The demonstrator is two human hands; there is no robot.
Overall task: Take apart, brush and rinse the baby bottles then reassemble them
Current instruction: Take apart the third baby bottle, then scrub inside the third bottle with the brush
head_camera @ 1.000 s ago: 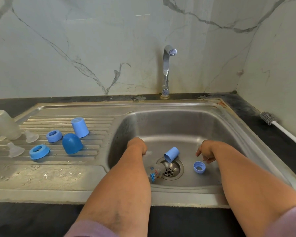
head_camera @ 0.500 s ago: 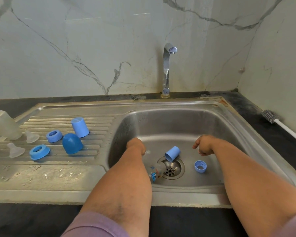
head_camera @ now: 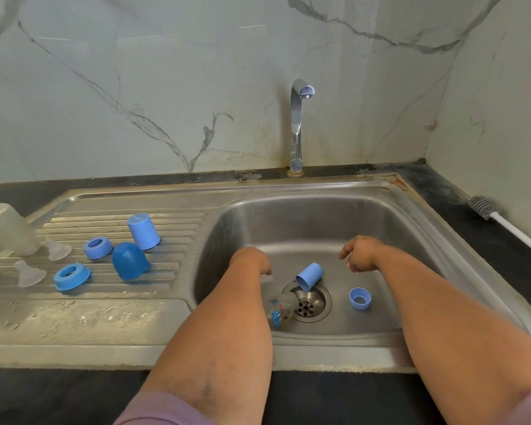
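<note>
a white marble-look wall (head_camera: 166,87) with grey veins backs a dark table (head_camera: 59,400) that carries a stainless steel sink (head_camera: 334,348) with a ribbed draining board (head_camera: 172,240) on its left. at the far left of the board a frosted bottle body (head_camera: 8,230) stands upside down, with two clear teats (head_camera: 57,249) (head_camera: 29,273) beside it. next come two blue screw rings (head_camera: 98,247) (head_camera: 72,276), a dark blue domed cap (head_camera: 130,260) and a light blue cap (head_camera: 143,230), both mouth down. in the basin the left hand (head_camera: 252,260) has its fingers curled under; something pale shows at its fingertips, but what it holds i cannot tell. a clear printed bottle (head_camera: 281,308) lies on its side by the left forearm, touching the drain (head_camera: 308,305). a light blue cap (head_camera: 309,276) lies tipped on the drain's far edge. the right hand (head_camera: 359,253) hovers above the basin floor with fingers loosely curled, holding nothing visible. a blue screw ring (head_camera: 360,298) rests on the basin floor right of the drain. a chrome tap (head_camera: 298,127) stands behind the basin. a bottle brush (head_camera: 485,208) with a white handle lies on the table at the right wall. against half a second ago, the right hand has lifted further from the ring in the basin; the left hand, bottle and caps sit as before.
</note>
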